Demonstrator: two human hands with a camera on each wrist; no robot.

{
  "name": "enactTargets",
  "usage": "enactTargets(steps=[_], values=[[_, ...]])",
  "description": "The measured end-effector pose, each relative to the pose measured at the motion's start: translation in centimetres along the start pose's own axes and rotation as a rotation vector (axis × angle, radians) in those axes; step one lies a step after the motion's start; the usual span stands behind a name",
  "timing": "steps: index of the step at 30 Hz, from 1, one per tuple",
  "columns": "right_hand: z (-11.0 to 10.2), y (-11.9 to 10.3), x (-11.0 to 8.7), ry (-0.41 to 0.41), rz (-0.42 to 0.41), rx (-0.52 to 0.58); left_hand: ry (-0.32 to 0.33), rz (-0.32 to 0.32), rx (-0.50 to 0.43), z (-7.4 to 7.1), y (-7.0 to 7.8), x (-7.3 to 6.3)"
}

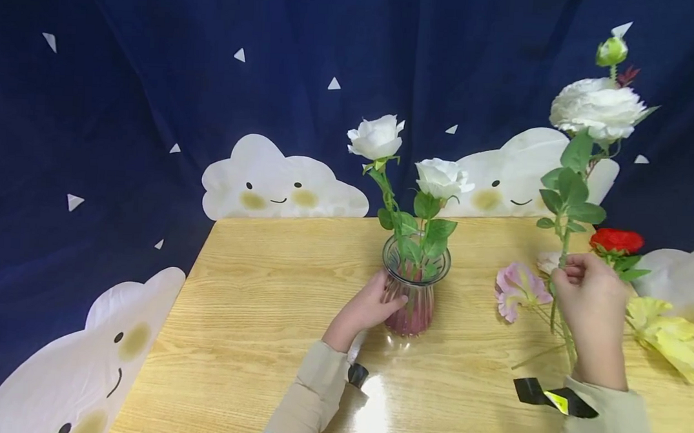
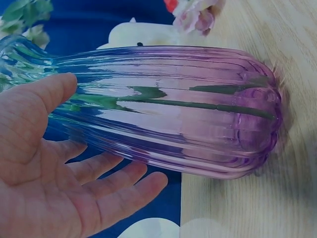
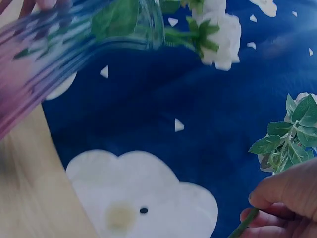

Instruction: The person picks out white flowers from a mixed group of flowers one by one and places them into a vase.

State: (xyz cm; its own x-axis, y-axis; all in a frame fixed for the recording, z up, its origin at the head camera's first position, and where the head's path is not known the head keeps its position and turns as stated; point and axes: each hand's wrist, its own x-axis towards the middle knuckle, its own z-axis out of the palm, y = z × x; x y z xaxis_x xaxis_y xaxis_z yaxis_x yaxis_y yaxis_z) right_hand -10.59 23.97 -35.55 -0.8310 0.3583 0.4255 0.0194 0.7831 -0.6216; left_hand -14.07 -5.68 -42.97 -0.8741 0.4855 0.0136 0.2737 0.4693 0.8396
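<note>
A ribbed glass vase point(image 1: 410, 303), bluish at the rim and pink-purple toward its base, stands upright on the table. Two white roses point(image 1: 375, 137) with green leaves lean out of its mouth, and green stems show through the glass in the left wrist view. My left hand point(image 1: 369, 306) is at the vase's left side; in the left wrist view its fingers are spread and loosely bent, with the thumb against or just before the glass. To the right of the vase, my right hand point(image 1: 595, 311) pinches the green stem of a tall white flower point(image 1: 598, 110) with a bud, held upright.
Near my right hand lie a pink flower point(image 1: 521, 290), a red flower point(image 1: 616, 240) and a yellow flower point(image 1: 667, 334) on the wooden table point(image 1: 274, 291). Black tape point(image 1: 528, 391) is near the right sleeve. Behind hangs a dark blue curtain point(image 1: 297, 20) with smiling cloud cutouts point(image 1: 279, 175).
</note>
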Motion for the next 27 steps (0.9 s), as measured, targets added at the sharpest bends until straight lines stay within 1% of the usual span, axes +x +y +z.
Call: enactTargets(steps=[2, 7, 13, 22, 27], values=[[0.3, -0.7, 0.2, -0.006, -0.007, 0.007, 0.002, -0.001, 0.010, 0.0, 0.0, 0.0], [1.0, -2.7, 0.2, 0.024, -0.059, 0.044, 0.006, -0.010, 0.023, 0.0, 0.0, -0.1], [1.6, -5.1, 0.1, 0.039, -0.099, 0.110, 0.003, -0.012, 0.008, 0.0, 0.0, -0.1], [2.1, -8.3, 0.0, -0.001, -0.179, 0.209, 0.004, -0.020, 0.008, 0.0, 0.2, -0.1], [2.5, -10.2, 0.0, 0.011, -0.223, 0.275, 0.004, -0.012, 0.018, 0.0, 0.2, -0.1]])
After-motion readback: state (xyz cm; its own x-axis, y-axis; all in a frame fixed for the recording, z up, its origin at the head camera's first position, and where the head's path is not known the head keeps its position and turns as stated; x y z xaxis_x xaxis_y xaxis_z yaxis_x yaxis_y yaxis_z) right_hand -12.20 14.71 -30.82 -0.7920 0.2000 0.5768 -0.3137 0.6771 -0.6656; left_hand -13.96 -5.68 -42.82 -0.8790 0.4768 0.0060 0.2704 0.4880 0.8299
